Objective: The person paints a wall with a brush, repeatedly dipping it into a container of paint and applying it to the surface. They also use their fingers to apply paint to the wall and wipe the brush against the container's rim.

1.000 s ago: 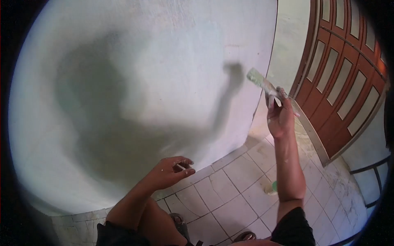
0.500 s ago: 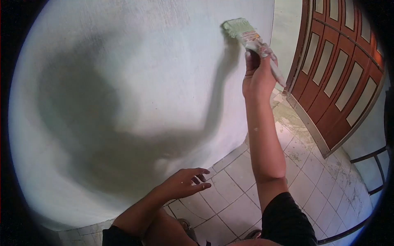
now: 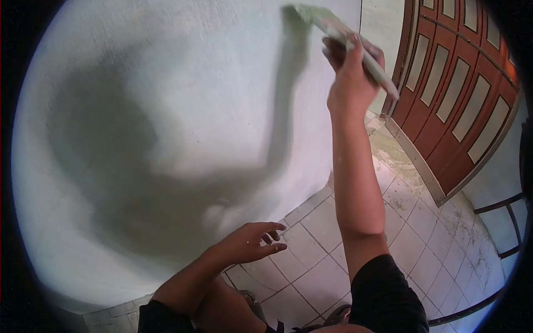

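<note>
My right hand (image 3: 355,75) is wrapped round the handle of a paintbrush (image 3: 382,76), high at the upper right of the head view. Pale green paint covers its bristles, which are at the wall (image 3: 222,105) near its right edge and a little blurred. The handle slants down to the right, out past my palm. Lower down, my left hand (image 3: 252,242) hangs in front of the wall's foot, fingers apart and curved, holding nothing. Small light specks dot its skin. Shadows of my head and arm fall across the pale wall.
A reddish-brown door (image 3: 444,105) with light panels stands at the right. Pale floor tiles (image 3: 319,250) run below, with greenish stains (image 3: 388,145) near the door. Dark metal bars (image 3: 499,205) curve at the far right. My feet show at the bottom.
My right hand and the paintbrush have moved up and slightly left along the wall, and the handle has tilted. My left hand is nearly where it was.
</note>
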